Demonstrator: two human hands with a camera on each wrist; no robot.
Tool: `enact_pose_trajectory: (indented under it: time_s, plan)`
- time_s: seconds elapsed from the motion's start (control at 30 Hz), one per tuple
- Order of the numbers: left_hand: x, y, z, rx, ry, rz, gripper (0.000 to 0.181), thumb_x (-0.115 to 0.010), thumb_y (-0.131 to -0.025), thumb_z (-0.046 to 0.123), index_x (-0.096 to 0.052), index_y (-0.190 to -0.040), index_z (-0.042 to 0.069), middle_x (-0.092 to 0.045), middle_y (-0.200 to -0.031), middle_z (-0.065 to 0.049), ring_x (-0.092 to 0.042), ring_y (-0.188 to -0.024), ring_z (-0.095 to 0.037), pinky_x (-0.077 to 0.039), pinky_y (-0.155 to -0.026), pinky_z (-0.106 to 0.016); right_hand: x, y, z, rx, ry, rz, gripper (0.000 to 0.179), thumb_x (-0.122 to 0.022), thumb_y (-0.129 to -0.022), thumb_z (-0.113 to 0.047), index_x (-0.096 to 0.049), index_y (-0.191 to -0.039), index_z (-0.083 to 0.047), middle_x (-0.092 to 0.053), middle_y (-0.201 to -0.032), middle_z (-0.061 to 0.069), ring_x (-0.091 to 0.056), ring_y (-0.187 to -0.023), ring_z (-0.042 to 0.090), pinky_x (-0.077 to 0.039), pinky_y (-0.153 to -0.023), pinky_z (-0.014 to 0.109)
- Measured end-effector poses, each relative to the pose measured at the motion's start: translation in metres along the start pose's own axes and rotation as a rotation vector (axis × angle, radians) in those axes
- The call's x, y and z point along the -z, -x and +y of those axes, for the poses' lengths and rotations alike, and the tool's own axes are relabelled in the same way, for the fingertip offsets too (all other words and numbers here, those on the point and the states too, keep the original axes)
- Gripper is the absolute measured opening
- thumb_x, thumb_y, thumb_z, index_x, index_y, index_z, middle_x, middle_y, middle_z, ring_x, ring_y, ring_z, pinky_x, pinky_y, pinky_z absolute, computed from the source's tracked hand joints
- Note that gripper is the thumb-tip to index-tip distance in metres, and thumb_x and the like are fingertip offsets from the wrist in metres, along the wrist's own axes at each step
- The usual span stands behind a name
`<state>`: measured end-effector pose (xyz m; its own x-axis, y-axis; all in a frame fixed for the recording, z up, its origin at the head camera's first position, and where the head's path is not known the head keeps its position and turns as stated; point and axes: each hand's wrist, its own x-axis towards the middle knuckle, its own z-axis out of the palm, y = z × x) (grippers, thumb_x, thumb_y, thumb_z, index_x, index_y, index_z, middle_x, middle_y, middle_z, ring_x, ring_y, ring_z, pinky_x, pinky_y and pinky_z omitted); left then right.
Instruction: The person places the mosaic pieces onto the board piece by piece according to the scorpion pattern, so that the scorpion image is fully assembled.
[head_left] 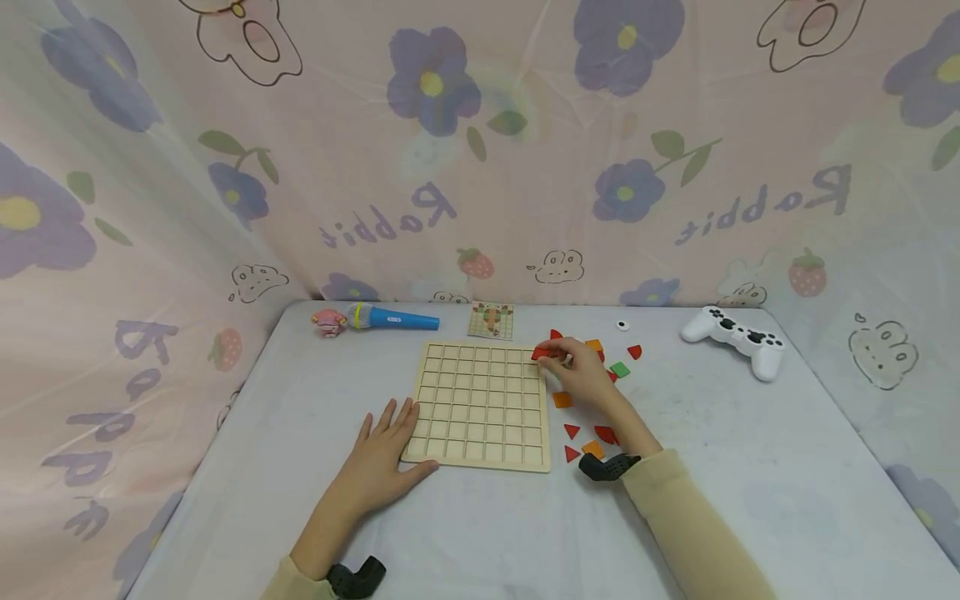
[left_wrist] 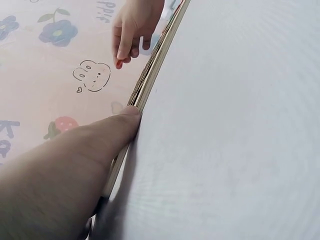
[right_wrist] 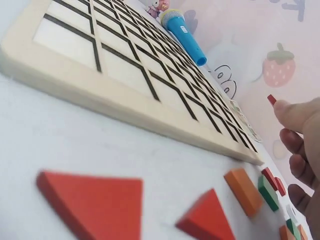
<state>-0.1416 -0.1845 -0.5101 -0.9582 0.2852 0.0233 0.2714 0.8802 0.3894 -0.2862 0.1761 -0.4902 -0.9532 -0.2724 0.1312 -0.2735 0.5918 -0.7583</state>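
Observation:
A wooden grid board (head_left: 480, 408) with square cells lies in the middle of the white table. My left hand (head_left: 382, 467) rests at its lower left edge, fingers spread and straight; in the left wrist view the thumb (left_wrist: 131, 111) touches the board's side. Over the board's upper right corner, my right hand (head_left: 581, 371) pinches a small red piece (head_left: 540, 353) between thumb and fingertips. Loose wooden pieces lie right of the board: a red triangle (head_left: 572, 431), an orange square (head_left: 562, 400), a green square (head_left: 619, 369) and several others, some partly hidden by the right hand.
Behind the board stands a small patterned card (head_left: 491, 320). A blue microphone (head_left: 401, 319) and a pink figurine (head_left: 328, 322) lie at the back left. To the back right are a white game controller (head_left: 735, 340) and a small white disc (head_left: 622, 326). Patterned cloth surrounds the table.

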Motion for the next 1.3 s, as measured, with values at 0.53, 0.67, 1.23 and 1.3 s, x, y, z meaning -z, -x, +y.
enact_pose_trajectory:
  time_s: [0.53,0.67,1.23,1.3]
  plan:
    - [-0.004,0.002,0.002,0.023,0.012,-0.018,0.100,-0.062,-0.098,0.066,-0.025,-0.167,0.004,-0.022,-0.173,-0.012,-0.010,-0.164,-0.039,-0.006,-0.128,-0.067,-0.024,-0.001,0.006,0.072,0.122,0.000,0.032,-0.071,-0.104,-0.023,-0.072,-0.130,-0.004,-0.067,-0.127,0.016,-0.060,-0.107,0.029,-0.052,-0.093,0.046]
    - [-0.005,0.002,0.001,0.021,0.018,-0.022,0.101,-0.062,-0.098,0.067,-0.024,-0.168,0.005,-0.020,-0.174,-0.011,-0.008,-0.164,-0.038,-0.006,-0.129,-0.066,-0.027,0.002,0.007,0.090,0.155,0.006,0.029,-0.072,-0.103,-0.021,-0.074,-0.126,-0.004,-0.066,-0.122,0.016,-0.058,-0.106,0.030,-0.051,-0.093,0.048]
    - [-0.005,-0.001,-0.002,0.010,0.008,0.003,0.100,-0.063,-0.097,0.067,-0.028,-0.167,0.004,-0.027,-0.173,-0.013,-0.014,-0.163,-0.040,-0.009,-0.128,-0.068,-0.035,0.000,0.009,0.127,0.182,0.079,0.024,-0.069,-0.102,-0.015,-0.076,-0.123,-0.007,-0.065,-0.111,0.013,-0.056,-0.100,0.027,-0.048,-0.086,0.044]
    - [-0.005,-0.001,-0.002,0.012,0.003,-0.001,0.100,-0.062,-0.097,0.067,-0.027,-0.167,0.005,-0.026,-0.173,-0.012,-0.013,-0.163,-0.039,-0.008,-0.128,-0.068,-0.035,0.000,0.010,0.152,0.179,0.094,0.022,-0.068,-0.101,-0.011,-0.076,-0.121,-0.005,-0.065,-0.109,0.014,-0.057,-0.099,0.028,-0.048,-0.085,0.044]
